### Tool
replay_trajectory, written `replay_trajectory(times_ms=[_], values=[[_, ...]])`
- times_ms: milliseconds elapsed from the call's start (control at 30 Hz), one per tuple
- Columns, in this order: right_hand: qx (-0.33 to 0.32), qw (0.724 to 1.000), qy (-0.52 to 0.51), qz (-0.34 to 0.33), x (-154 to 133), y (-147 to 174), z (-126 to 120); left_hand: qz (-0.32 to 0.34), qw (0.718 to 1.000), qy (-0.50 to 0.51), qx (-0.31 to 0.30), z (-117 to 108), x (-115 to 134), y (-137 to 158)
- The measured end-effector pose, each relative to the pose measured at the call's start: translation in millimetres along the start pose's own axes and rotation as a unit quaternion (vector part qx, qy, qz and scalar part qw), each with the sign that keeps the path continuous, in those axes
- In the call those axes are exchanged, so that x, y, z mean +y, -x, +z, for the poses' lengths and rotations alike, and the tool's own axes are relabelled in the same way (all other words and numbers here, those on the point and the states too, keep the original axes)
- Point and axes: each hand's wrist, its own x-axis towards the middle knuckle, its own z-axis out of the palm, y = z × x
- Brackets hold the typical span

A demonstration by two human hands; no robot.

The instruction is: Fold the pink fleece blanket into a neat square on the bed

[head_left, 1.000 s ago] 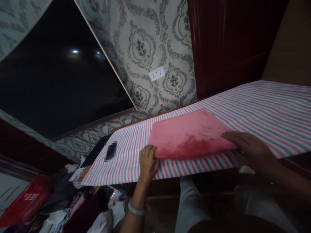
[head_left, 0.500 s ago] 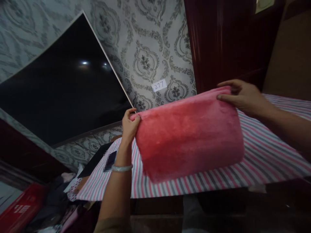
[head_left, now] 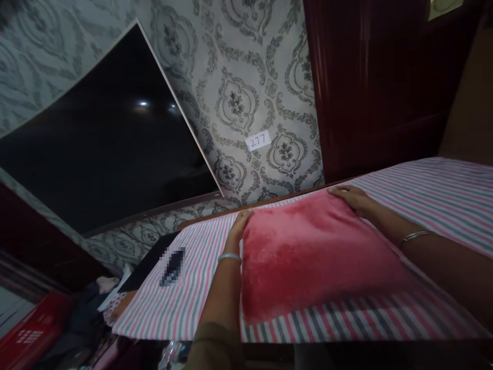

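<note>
From the head camera: a folded pink cloth [head_left: 311,252] lies flat on the striped sheet [head_left: 431,190] that covers the table, near the table's front edge and a little left of its middle; the left hand [head_left: 239,226] rests at the cloth's far left corner, fingers stretched along the edge, touching it; whether it pinches the cloth or only presses on it I cannot tell; a pale bangle [head_left: 229,257] sits on that wrist; the right hand [head_left: 352,198] lies on the far right corner, fingers flat over the edge, and here too I cannot tell if it grips or merely presses; a thin bracelet [head_left: 416,236] circles the right forearm.

On the sheet to the left of the cloth lies a small dark thing [head_left: 172,266], blurred out, well apart from the hands; behind the table the wall carries patterned paper, with a white tag [head_left: 258,140] reading 277 stuck on it; a large dark screen [head_left: 100,144] leans at the left; a dark red cupboard [head_left: 377,82] stands to the right; down at the lower left sits a red crate [head_left: 29,331] beside a heap of clothes [head_left: 98,308].
</note>
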Motion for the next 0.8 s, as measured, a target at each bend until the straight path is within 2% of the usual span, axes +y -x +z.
replay_trajectory(times_ms=[100,233,333,433,533,667,733,800], values=[[-0.012,1.000,-0.013,0.017,-8.8,3.2,-5.7,-0.038,0.999,-0.008,-0.012,-2.1,10.7,3.3],[0.033,0.998,-0.039,-0.037,-36.7,14.7,-15.9,0.014,0.999,0.000,0.051,-15.3,52.0,7.4],[0.041,0.985,-0.079,-0.147,-68.7,31.0,-31.6,0.102,0.988,0.000,0.113,-36.7,96.6,17.1],[0.021,0.952,-0.103,-0.289,-94.7,53.5,-50.7,0.226,0.960,-0.044,0.160,-58.3,138.7,36.0],[0.035,0.929,-0.081,-0.359,-108.1,74.5,-66.3,0.285,0.939,-0.070,0.182,-72.8,168.2,56.1],[0.061,0.923,-0.051,-0.375,-123.9,82.5,-76.2,0.297,0.935,-0.047,0.186,-85.2,186.3,58.7],[0.073,0.931,-0.046,-0.355,-131.6,74.4,-74.2,0.289,0.942,-0.020,0.171,-87.7,184.2,46.4],[0.072,0.949,-0.037,-0.306,-130.8,59.2,-65.9,0.249,0.958,0.001,0.141,-83.5,170.5,29.7]])
